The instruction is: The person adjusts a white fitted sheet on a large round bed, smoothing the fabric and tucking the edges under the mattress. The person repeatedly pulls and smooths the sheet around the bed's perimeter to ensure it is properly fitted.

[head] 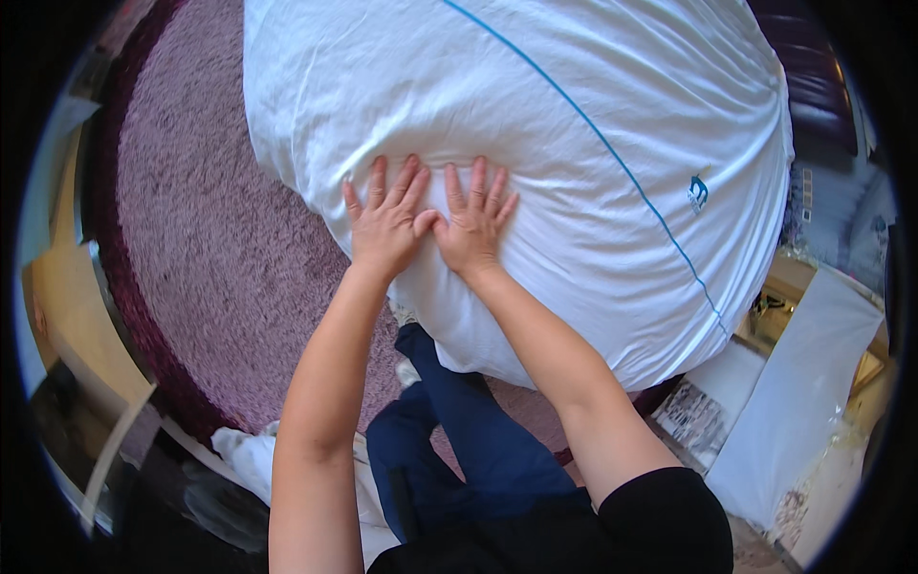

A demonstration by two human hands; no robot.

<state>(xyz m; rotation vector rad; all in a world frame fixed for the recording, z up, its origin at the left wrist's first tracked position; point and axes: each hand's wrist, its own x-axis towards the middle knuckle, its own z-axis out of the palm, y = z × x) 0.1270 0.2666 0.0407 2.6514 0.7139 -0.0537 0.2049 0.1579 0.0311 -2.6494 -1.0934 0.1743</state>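
Observation:
A large, bulging item covered in white fabric (pixel 609 237) fills the upper middle and right of the view; what is inside the cover is hidden. A thin blue line curves across the fabric, and a small blue printed mark (pixel 697 192) lies to the right of it. My left hand (pixel 389 222) rests palm down on the fabric near its left edge, fingers spread. Beside it my right hand (pixel 475 219) presses flat on the same fabric, also with spread fingers. The two thumbs meet between the hands. Neither hand grips anything.
A mauve shaggy rug (pixel 229 287) with a dark purple border lies at the left and under my feet. Wooden furniture (pixel 93 323) stands at the far left. White cloth (pixel 251 459) lies behind my legs. At the right are a dark purple leather-like seat (pixel 810 72) and a pale draped sheet (pixel 796 394).

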